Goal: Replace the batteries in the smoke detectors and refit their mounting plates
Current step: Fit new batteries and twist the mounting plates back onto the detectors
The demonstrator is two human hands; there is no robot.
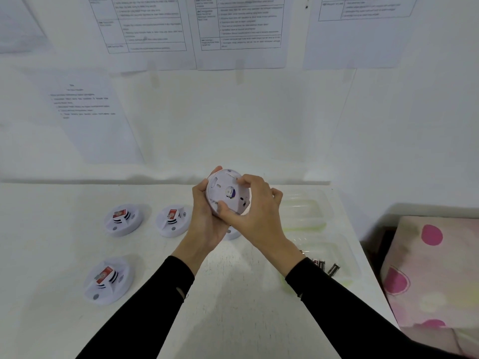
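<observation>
Fingers [243, 180] of right hand [256, 203] curl onto the mounting plate [223, 187], thumb at its lower edge, pinching across the disc. Left hand [204, 221] grips the smoke detector [209, 198] from behind, raised over the bench [233, 281], plate face toward camera. Judgement: next move is a twist about the disc's centre; right hand turns, left braces.

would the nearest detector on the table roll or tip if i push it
Probably not: the nearest smoke detector is a low round disc lying flat on the table, so it should slide. The red battery perched on top looks loose and may topple.
</observation>
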